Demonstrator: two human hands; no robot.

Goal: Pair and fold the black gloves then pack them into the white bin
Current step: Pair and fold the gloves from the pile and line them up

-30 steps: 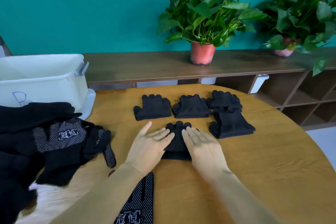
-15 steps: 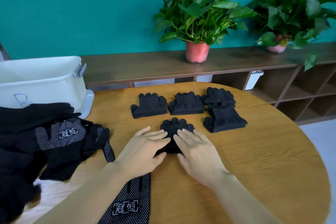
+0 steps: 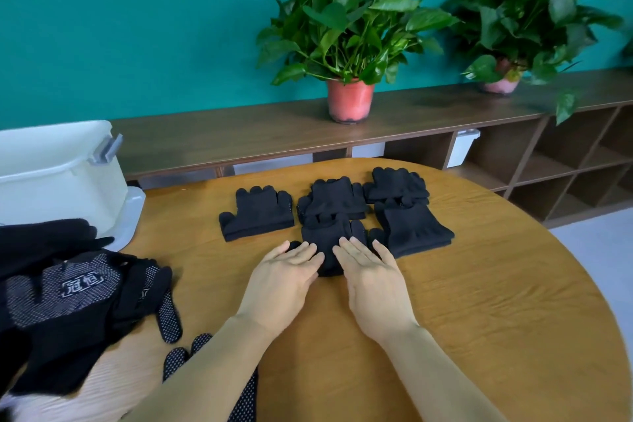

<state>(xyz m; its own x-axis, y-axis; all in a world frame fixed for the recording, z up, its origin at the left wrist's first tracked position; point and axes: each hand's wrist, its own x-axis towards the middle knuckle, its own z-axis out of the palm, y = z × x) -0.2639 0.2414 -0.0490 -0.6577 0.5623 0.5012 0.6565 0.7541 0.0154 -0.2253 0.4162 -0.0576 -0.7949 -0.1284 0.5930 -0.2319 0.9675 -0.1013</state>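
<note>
Head view: both hands lie flat on the small folded pair of black knit gloves (image 3: 325,238), fingers straight, gripping nothing. The left hand (image 3: 284,281) presses its left edge and the right hand (image 3: 373,284) its right edge.

A second ago this bundle sat nearer the person, clear of the others. The two palms have since slid it away from the body, and its fingertips now touch the near edge of the middle bundle in the row of folded black glove pairs (image 3: 334,197). All of these lie on the round wooden table (image 3: 479,319), well to the right of the white plastic bin (image 3: 51,175).

That probably closes the fold on this pair: it is flattened and parked with four other finished bundles. No bundle can be seen inside the bin, though most of its interior is hidden, so packing looks not yet begun.

Just in front of the bin, towards the person, a loose heap of black dotted-palm gloves (image 3: 68,301) waits unpaired.
</note>
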